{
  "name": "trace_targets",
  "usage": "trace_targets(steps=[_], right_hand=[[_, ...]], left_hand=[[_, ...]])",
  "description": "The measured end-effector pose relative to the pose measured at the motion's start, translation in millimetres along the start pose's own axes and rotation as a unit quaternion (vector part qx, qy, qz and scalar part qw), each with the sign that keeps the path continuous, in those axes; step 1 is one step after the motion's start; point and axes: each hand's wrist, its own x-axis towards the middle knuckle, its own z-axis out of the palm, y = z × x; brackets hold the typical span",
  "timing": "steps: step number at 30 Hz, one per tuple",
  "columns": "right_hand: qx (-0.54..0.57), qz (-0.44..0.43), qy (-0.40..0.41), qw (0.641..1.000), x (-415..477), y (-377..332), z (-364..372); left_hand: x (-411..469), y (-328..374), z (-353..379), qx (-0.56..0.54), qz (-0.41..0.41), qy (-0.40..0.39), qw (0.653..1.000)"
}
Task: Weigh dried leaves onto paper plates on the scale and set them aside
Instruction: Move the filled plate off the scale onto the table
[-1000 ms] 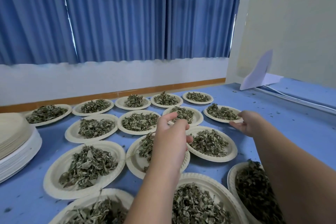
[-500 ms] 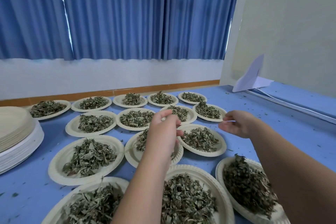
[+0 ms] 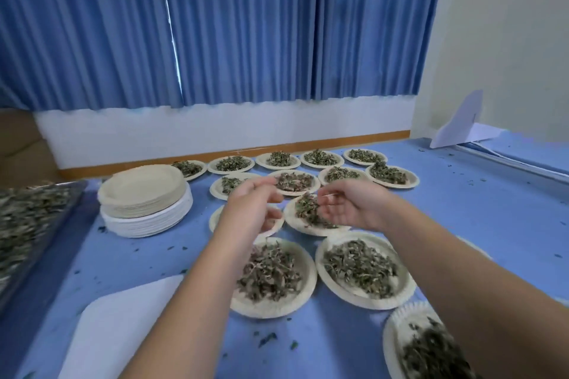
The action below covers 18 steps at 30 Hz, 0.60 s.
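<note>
Blue curtains [image 3: 246,24] hang above a white wall, and below them a blue-covered table [image 3: 492,209] carries rows of paper plates heaped with dried leaves [image 3: 360,268], the rows running back nearly to the wall. Both forearms reach out over the two nearest filled plates [image 3: 271,311] [image 3: 369,304]. The left hand [image 3: 249,212] hovers with its fingers loosely curled, and whether it holds anything cannot be told. The right hand [image 3: 348,209] is turned palm inward above another filled plate [image 3: 308,230], and its thumb and forefinger seem to pinch a thin pale sliver [image 3: 328,194] too small to identify. This looks like tidying among portions already set aside rather than weighing. No scale is plainly visible, though a flat white thing [image 3: 123,323] at the lower left might be one. The next move probably calls for getting rid of the sliver, taking a fresh plate from the stack of empty plates [image 3: 144,191] on the left and drawing leaves from the blurred tray [image 3: 70,191] at the far left edge. The filled plates lie almost rim to rim, so the arms would have to lift clear of them rather than sweep across. Open cloth, flecked with crumbs, lies on the right and in the near middle, while a plate [image 3: 397,335] sits near the right forearm.
</note>
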Motion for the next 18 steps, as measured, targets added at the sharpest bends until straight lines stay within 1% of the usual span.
trace_targets(steps=[4,8,12,16,18], right_hand=[[-0.011,-0.004,-0.073,0.997,-19,5,77],[-0.018,-0.004,-0.121,0.992,-28,17,139],[-0.054,-0.001,-0.136,0.989,-25,36,182],[-0.091,0.004,-0.121,0.988,-13,52,212],[-0.118,-0.005,-0.112,0.987,-5,57,226]], left_hand=[[-29,7,-77,0.033,0.021,0.066,0.997],[-56,-2,-155,0.119,0.031,0.133,0.983],[-68,-26,-211,0.198,0.051,0.217,0.954],[-74,-66,-230,0.216,0.068,0.253,0.94],[-69,-75,-232,0.227,0.068,0.256,0.937]])
